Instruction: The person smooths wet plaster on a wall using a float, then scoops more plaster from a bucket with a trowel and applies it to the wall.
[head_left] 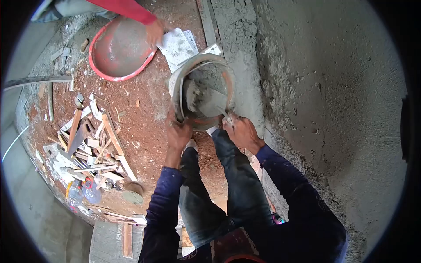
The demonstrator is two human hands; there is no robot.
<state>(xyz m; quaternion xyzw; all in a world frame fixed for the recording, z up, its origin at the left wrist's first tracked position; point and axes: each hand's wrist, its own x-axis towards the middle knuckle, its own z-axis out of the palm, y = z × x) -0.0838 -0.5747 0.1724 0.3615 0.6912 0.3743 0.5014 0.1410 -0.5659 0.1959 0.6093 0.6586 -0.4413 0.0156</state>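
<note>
I see the bucket (199, 90) tilted on the red dirt floor (140, 109), just in front of my feet and close against the rough plastered wall (333, 87). Grey mortar (204, 98) lies inside it. My left hand (177, 131) grips the near rim, fingers curled shut over the edge. My right hand (241, 131) is closed round the handle of a trowel (215, 103), whose blade lies in the mortar.

Beyond the bucket, a white sack (177, 46) lies flat on the floor, touching the bucket's far side. Left of that sits a red-rimmed pan (118, 48), and another person's hand (154, 33), in a red sleeve, rests on its right edge.

Further left, well apart from the bucket, a heap of wood offcuts (94, 144) is scattered by the floor's edge. A grey board (107, 241) lies near my left elbow.
</note>
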